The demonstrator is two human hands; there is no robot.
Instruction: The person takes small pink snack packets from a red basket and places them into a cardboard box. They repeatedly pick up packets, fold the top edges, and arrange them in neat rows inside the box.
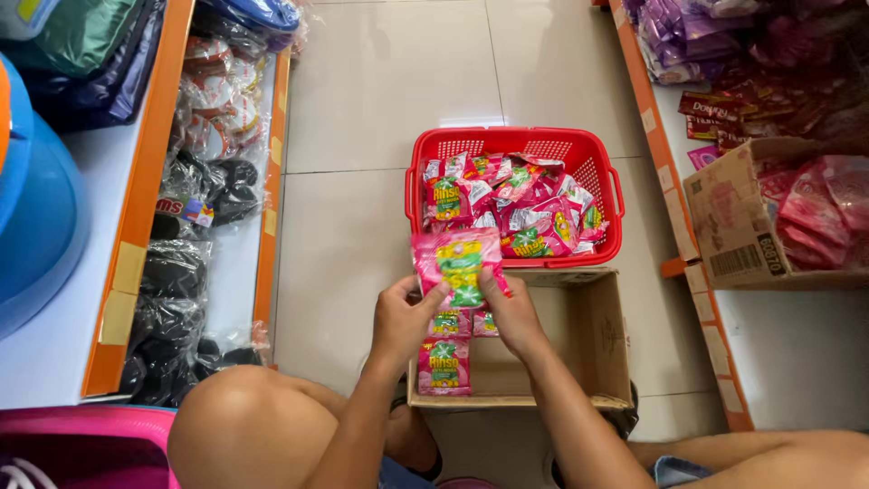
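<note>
I see a strip of pink sachets (457,264) held up over the near rim of the red basket (516,195), its long axis running far to near, with the top sachet nearly upright toward the far side and the rest of the strip hanging down into the open cardboard box (597,344) below. The top sachet is bright pink with a green and yellow patch in the middle and a crinkled, shiny surface; two more sachets of the same kind show lower down, the nearest lying flat in the box. My left hand (403,317) pinches the left edge of the top sachet, thumb on the front face and fingers curled behind, wrist bent up from a forearm that rises from the near left. My right hand (514,312) grips the right edge the same way, thumb pressed on the front, its forearm coming in from the near right. Both hands are closed on the strip, close together with only the sachet's width between them. The basket just beyond is heaped with loose pink sachets (511,213) of the same sort.
</note>
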